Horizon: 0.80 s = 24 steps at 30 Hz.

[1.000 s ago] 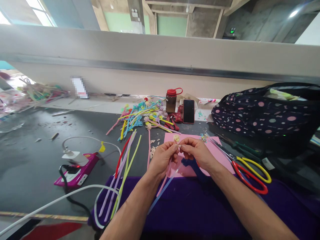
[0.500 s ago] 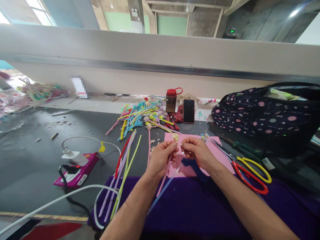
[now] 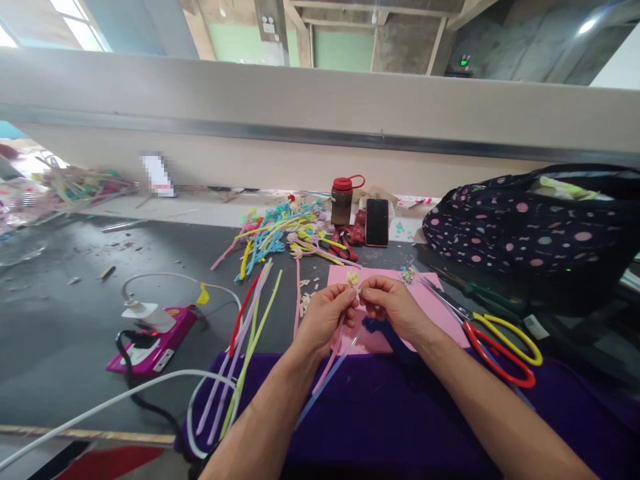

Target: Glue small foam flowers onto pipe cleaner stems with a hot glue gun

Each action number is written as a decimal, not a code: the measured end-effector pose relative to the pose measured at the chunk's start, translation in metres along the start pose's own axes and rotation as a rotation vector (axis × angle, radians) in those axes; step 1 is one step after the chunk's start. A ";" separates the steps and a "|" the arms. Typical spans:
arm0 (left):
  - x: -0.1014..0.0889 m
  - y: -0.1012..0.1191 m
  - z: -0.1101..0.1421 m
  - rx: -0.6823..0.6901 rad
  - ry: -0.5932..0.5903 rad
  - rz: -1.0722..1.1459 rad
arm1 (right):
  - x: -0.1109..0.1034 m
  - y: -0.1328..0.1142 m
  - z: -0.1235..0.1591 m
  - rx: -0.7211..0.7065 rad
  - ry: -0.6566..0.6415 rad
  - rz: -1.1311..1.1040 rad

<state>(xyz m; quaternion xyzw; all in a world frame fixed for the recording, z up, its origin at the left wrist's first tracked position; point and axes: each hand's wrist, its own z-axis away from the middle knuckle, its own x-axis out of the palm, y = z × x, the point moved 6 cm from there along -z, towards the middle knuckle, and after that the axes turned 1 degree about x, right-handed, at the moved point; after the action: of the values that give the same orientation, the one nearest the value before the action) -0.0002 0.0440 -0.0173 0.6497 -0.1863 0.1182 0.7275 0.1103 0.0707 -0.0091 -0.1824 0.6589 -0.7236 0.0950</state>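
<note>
Over a pink sheet (image 3: pixel 440 313), my left hand (image 3: pixel 327 313) pinches a craft flower (image 3: pixel 353 277) with a pale yellow head and a pink stem hanging below the fingers. My right hand (image 3: pixel 393 303) is closed at the fingertips, close beside the flower just under its head; a tiny pale bit shows there, too small to name. Below the right hand lies a dark blue tool (image 3: pixel 373 325), partly hidden. A translucent bluish stick (image 3: pixel 327 383) slants under the pink stem. Small cream pieces (image 3: pixel 307 303) lie left of the sheet.
Red-and-yellow-handled scissors (image 3: pixel 500 347) lie at right, near a dotted dark bag (image 3: pixel 510 227). Behind are finished-looking colourful stems (image 3: pixel 275 230), a bottle (image 3: pixel 342 207) and a phone (image 3: pixel 377 223). Loose fuzzy stems (image 3: pixel 250 333), a magenta power strip (image 3: pixel 155 347) and cables are left.
My right fingertips have come in against the left ones at the flower's base. The flower head has shifted slightly to the right and down.
</note>
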 end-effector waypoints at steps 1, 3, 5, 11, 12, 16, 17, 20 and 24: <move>0.000 0.000 0.000 -0.002 0.001 -0.003 | 0.000 0.001 0.000 0.009 0.000 -0.007; 0.000 0.000 0.000 -0.007 0.000 -0.008 | 0.000 0.003 -0.001 0.029 -0.002 -0.028; 0.000 0.000 0.000 -0.006 -0.004 -0.009 | 0.000 0.005 -0.001 0.047 -0.009 -0.052; -0.001 -0.001 -0.001 -0.006 0.005 -0.010 | 0.002 0.009 -0.002 0.089 -0.065 -0.094; -0.001 -0.001 -0.001 -0.004 0.007 -0.012 | 0.002 0.010 -0.003 0.089 -0.070 -0.098; -0.001 -0.001 0.000 -0.001 0.013 -0.022 | 0.001 0.011 -0.003 0.086 -0.088 -0.126; -0.001 -0.002 0.000 -0.004 0.014 -0.023 | 0.002 0.012 -0.004 0.086 -0.097 -0.133; -0.001 -0.003 0.000 -0.007 0.009 -0.021 | 0.002 0.013 -0.004 0.083 -0.125 -0.159; 0.000 -0.004 0.000 -0.014 0.006 -0.025 | 0.002 0.012 -0.005 0.075 -0.142 -0.175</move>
<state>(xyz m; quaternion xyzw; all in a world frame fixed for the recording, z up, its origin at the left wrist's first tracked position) 0.0013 0.0439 -0.0212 0.6467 -0.1768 0.1096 0.7338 0.1056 0.0731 -0.0215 -0.2866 0.6045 -0.7384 0.0847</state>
